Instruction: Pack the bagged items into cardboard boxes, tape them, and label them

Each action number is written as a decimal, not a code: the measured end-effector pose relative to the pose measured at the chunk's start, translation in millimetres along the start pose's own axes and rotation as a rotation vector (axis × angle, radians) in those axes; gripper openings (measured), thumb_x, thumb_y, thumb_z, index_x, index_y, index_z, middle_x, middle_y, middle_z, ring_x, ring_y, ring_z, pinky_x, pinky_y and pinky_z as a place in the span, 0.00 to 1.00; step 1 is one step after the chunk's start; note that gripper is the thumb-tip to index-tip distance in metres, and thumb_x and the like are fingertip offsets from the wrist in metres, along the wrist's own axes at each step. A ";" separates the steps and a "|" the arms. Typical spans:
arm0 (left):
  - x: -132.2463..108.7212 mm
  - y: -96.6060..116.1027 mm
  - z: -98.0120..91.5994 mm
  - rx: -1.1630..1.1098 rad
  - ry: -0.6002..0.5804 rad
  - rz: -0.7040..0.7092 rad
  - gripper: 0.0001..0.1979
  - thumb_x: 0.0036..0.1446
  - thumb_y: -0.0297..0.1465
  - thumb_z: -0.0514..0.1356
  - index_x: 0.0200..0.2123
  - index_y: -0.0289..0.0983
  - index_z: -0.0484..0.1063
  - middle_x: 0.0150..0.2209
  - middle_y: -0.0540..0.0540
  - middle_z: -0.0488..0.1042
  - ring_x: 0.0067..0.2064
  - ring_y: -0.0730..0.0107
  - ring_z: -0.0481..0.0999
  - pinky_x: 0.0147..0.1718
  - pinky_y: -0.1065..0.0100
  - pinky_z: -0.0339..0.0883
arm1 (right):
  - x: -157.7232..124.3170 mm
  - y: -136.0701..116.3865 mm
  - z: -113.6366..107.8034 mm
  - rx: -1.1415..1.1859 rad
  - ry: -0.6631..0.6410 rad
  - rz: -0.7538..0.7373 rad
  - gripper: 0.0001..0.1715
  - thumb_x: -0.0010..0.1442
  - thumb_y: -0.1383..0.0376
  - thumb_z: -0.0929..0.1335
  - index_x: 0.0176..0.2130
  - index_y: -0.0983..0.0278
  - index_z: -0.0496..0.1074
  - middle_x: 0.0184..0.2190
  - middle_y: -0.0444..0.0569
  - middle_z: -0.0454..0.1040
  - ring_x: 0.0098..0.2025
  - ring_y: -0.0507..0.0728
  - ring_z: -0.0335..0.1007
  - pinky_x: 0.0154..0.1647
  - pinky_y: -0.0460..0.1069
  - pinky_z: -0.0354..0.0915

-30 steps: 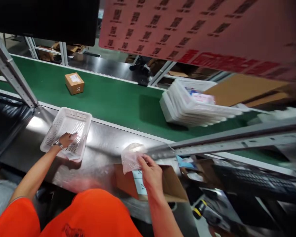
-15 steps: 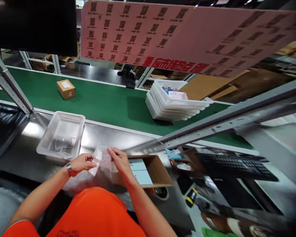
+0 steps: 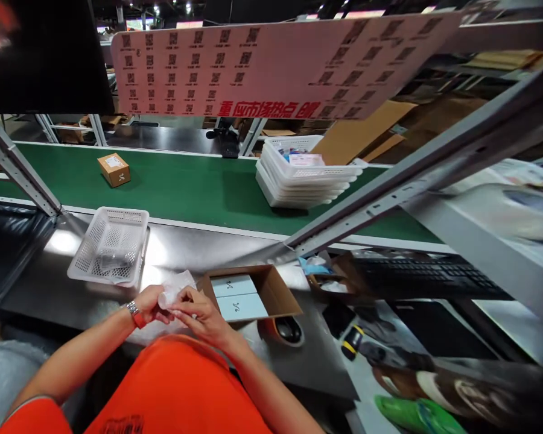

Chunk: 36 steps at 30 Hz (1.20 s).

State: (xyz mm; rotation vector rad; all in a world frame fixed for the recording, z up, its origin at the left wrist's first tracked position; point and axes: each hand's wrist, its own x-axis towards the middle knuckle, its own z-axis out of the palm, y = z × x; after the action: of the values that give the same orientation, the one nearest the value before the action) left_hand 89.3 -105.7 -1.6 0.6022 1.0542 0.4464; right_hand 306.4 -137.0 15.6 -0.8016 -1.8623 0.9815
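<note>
My left hand (image 3: 149,303), with a watch (image 3: 136,314) at its wrist, is closed around a crumpled piece of clear bubble wrap (image 3: 179,284). The fingers of my right hand (image 3: 203,314) pinch the same wrap from the other side. Whatever small item lies inside the wrap is hidden by the fingers and the film. Both hands are in front of my body, above the metal bench. Just right of them stands an open cardboard box (image 3: 278,295) with two pale blue boxes (image 3: 239,298) in it.
A white perforated basket (image 3: 78,263) with a clear packet stands left. Behind runs a green conveyor (image 3: 181,190) bearing a small brown carton (image 3: 114,170) and stacked white baskets (image 3: 294,187). On the right are a slanted metal post (image 3: 389,199), keyboard (image 3: 416,274), mouse (image 3: 288,330) and scanner (image 3: 353,342).
My right hand has moved left to meet my left hand. The bubble wrap, stretched between the hands before, is now bunched up around the small pinkish-white piece. The camera view has shifted slightly.
</note>
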 end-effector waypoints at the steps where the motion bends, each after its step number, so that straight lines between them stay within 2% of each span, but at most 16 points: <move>1: -1.9 1.6 2.6 0.099 0.050 0.034 0.23 0.63 0.52 0.68 0.30 0.37 0.74 0.20 0.48 0.75 0.19 0.69 0.74 0.17 0.72 0.62 | -0.9 -2.3 -2.3 0.022 0.047 0.041 0.21 0.77 0.47 0.72 0.44 0.55 0.91 0.38 0.49 0.79 0.40 0.57 0.77 0.41 0.51 0.74; 5: -14.0 23.9 10.4 0.414 0.167 0.221 0.25 0.65 0.52 0.63 0.23 0.43 0.64 0.12 0.55 0.60 0.14 0.74 0.60 0.17 0.71 0.49 | -4.6 -5.7 -23.3 0.120 0.388 0.330 0.30 0.74 0.39 0.71 0.42 0.60 0.89 0.38 0.49 0.78 0.32 0.55 0.71 0.29 0.48 0.69; 8: -20.8 47.5 26.6 0.473 0.144 0.300 0.24 0.65 0.48 0.62 0.22 0.45 0.60 0.11 0.56 0.56 0.15 0.76 0.55 0.18 0.70 0.47 | -15.2 -3.2 -46.7 0.180 0.413 0.407 0.33 0.70 0.36 0.72 0.38 0.61 0.87 0.38 0.49 0.77 0.27 0.53 0.67 0.24 0.49 0.67; 11: -20.0 63.3 63.2 0.530 0.058 0.357 0.24 0.64 0.50 0.60 0.22 0.44 0.62 0.12 0.56 0.58 0.15 0.76 0.56 0.19 0.69 0.48 | -32.5 0.7 -66.6 0.172 0.456 0.340 0.34 0.66 0.33 0.74 0.46 0.59 0.87 0.48 0.55 0.82 0.41 0.60 0.80 0.38 0.53 0.78; 13: -14.8 67.4 96.6 0.558 -0.008 0.388 0.24 0.64 0.51 0.60 0.23 0.43 0.64 0.13 0.55 0.61 0.15 0.76 0.58 0.20 0.69 0.50 | -44.0 2.7 -75.3 0.159 0.450 0.295 0.47 0.55 0.31 0.80 0.60 0.58 0.83 0.61 0.60 0.81 0.57 0.67 0.81 0.54 0.57 0.80; 15: -6.4 67.5 131.3 0.564 -0.080 0.405 0.22 0.65 0.50 0.59 0.24 0.43 0.66 0.13 0.55 0.63 0.16 0.75 0.58 0.20 0.69 0.52 | -53.3 3.3 -82.8 0.159 0.422 0.331 0.61 0.47 0.34 0.84 0.69 0.57 0.76 0.66 0.61 0.79 0.63 0.69 0.79 0.60 0.60 0.78; 16: -1.1 66.6 147.4 0.561 -0.110 0.404 0.21 0.65 0.48 0.58 0.24 0.43 0.65 0.14 0.54 0.63 0.16 0.75 0.58 0.21 0.69 0.52 | -57.2 3.0 -87.5 0.157 0.410 0.371 0.59 0.49 0.35 0.84 0.69 0.57 0.75 0.65 0.60 0.81 0.61 0.68 0.81 0.60 0.59 0.78; 19: 17.3 62.7 183.9 0.533 -0.150 0.396 0.18 0.66 0.44 0.58 0.25 0.43 0.66 0.14 0.54 0.62 0.17 0.73 0.60 0.21 0.68 0.53 | -68.0 0.9 -110.9 0.080 0.372 0.435 0.33 0.63 0.39 0.77 0.54 0.60 0.84 0.48 0.53 0.87 0.49 0.64 0.83 0.53 0.56 0.78; 21: 29.4 59.2 196.2 0.518 -0.153 0.406 0.17 0.67 0.44 0.59 0.29 0.42 0.70 0.15 0.55 0.64 0.18 0.72 0.62 0.22 0.67 0.55 | -75.4 1.6 -134.3 -0.025 0.359 0.423 0.27 0.68 0.41 0.74 0.44 0.60 0.86 0.40 0.50 0.86 0.44 0.62 0.81 0.50 0.54 0.76; 25: 46.5 47.3 193.5 0.573 -0.025 0.563 0.16 0.68 0.47 0.63 0.40 0.40 0.76 0.23 0.53 0.73 0.23 0.69 0.70 0.28 0.67 0.64 | -89.5 18.9 -181.1 -0.240 0.502 0.505 0.32 0.71 0.38 0.68 0.45 0.62 0.85 0.35 0.49 0.84 0.38 0.62 0.77 0.43 0.54 0.75; 27: 51.2 37.3 181.9 0.717 0.118 0.677 0.13 0.68 0.44 0.64 0.43 0.40 0.79 0.29 0.49 0.78 0.30 0.65 0.76 0.35 0.65 0.69 | -95.3 34.6 -194.5 -0.402 0.576 0.544 0.33 0.75 0.42 0.64 0.49 0.64 0.85 0.39 0.54 0.85 0.43 0.65 0.79 0.49 0.58 0.77; 28: 53.0 31.0 174.7 0.810 0.172 0.715 0.12 0.67 0.43 0.65 0.43 0.40 0.80 0.32 0.47 0.80 0.33 0.63 0.78 0.39 0.63 0.71 | -98.1 42.5 -197.6 -0.507 0.569 0.555 0.31 0.76 0.46 0.63 0.51 0.64 0.85 0.46 0.59 0.85 0.50 0.68 0.80 0.56 0.62 0.77; 30: 56.3 15.3 159.8 0.987 0.176 0.745 0.12 0.64 0.42 0.70 0.42 0.41 0.83 0.38 0.42 0.83 0.41 0.55 0.82 0.49 0.58 0.74 | -104.4 55.4 -197.8 -0.742 0.428 0.598 0.26 0.74 0.54 0.66 0.57 0.65 0.84 0.63 0.68 0.81 0.69 0.75 0.73 0.72 0.72 0.68; 32: 60.1 -3.7 146.9 1.108 0.056 0.741 0.16 0.56 0.43 0.78 0.42 0.41 0.84 0.44 0.37 0.84 0.53 0.44 0.82 0.61 0.50 0.73 | -111.6 62.5 -193.9 -0.918 0.190 0.682 0.27 0.71 0.56 0.70 0.63 0.64 0.83 0.76 0.69 0.70 0.82 0.82 0.54 0.79 0.81 0.54; 34: 65.0 -23.6 137.5 1.180 -0.054 0.738 0.20 0.47 0.41 0.83 0.39 0.41 0.85 0.47 0.34 0.83 0.64 0.31 0.76 0.71 0.39 0.63 | -118.1 64.4 -190.9 -0.992 0.008 0.752 0.29 0.72 0.53 0.72 0.65 0.64 0.82 0.81 0.68 0.63 0.86 0.84 0.43 0.79 0.84 0.49; 36: 71.4 -40.5 131.4 1.214 -0.085 0.737 0.14 0.49 0.38 0.82 0.33 0.42 0.83 0.41 0.35 0.82 0.70 0.26 0.71 0.76 0.31 0.52 | -122.6 63.9 -191.5 -0.997 -0.039 0.758 0.29 0.73 0.50 0.72 0.64 0.63 0.84 0.80 0.67 0.64 0.86 0.84 0.45 0.79 0.82 0.52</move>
State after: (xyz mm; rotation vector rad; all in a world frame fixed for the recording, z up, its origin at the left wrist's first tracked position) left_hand 240.7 -125.0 -28.3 2.1053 0.9169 0.3618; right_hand 538.7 -146.8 -25.9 -2.1937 -2.0833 0.3939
